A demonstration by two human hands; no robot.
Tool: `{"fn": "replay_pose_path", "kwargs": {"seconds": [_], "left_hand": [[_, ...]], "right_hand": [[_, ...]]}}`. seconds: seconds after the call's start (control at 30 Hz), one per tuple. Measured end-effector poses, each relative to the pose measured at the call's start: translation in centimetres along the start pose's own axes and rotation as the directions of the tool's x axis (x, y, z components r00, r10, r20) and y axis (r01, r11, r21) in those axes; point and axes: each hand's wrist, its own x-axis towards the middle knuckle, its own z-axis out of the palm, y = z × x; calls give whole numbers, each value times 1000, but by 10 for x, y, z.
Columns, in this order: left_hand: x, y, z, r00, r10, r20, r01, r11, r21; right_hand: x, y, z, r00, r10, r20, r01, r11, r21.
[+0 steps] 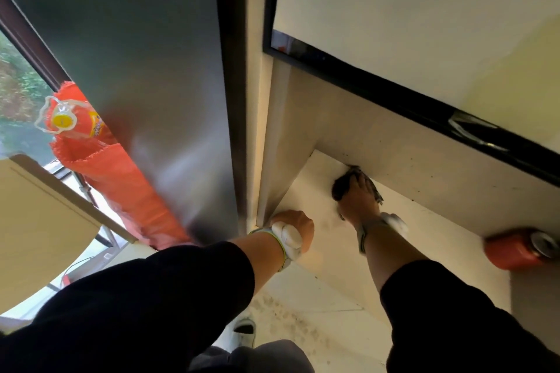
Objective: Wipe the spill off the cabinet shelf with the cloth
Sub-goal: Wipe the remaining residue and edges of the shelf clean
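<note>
A cream cabinet shelf runs from centre to the right. My right hand presses a dark cloth flat against the shelf near its back wall, fingers spread over it. Small dark specks dot the shelf and back wall beside the cloth. My left hand is curled over the shelf's front left corner, beside the cabinet's side panel. Both wrists carry pale bands.
A red can lies on its side on the shelf at the right. A black-edged shelf overhangs above. A steel fridge side stands at the left with an orange bag and a bottle against it.
</note>
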Motion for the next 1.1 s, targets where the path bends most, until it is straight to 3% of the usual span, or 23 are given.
{"fn": "replay_pose_path", "kwargs": {"seconds": [0.13,0.27,0.37,0.47,0.6,0.67,0.77,0.97,1.1], "left_hand": [[1,2,-4,1000,-6,30,6,1000,6],[2,7,-11,996,-24,84,25,1000,-6],[4,6,-16,994,-48,102,51,998,-27],[4,9,-19,991,-68,112,68,998,2],[2,10,-16,995,-52,80,49,998,31],[4,8,-14,996,-58,62,55,998,40],[8,5,-13,995,-69,67,69,998,-5],[14,4,-10,993,-55,102,59,998,-34],[11,5,-11,993,-56,106,59,998,-27]], "right_hand": [[-42,-1,0,997,80,-18,-79,995,69],[-80,-17,17,998,52,-22,-52,998,26],[-84,-12,3,997,0,-81,9,993,116],[-78,-1,-28,989,64,-133,-38,980,194],[-65,6,-41,970,239,-49,-239,971,18],[-56,7,-39,955,295,24,-296,950,103],[-51,6,-47,959,257,120,-277,942,188],[-49,10,-94,982,111,-151,-52,935,351],[-50,17,-119,940,22,-342,88,948,305]]}}
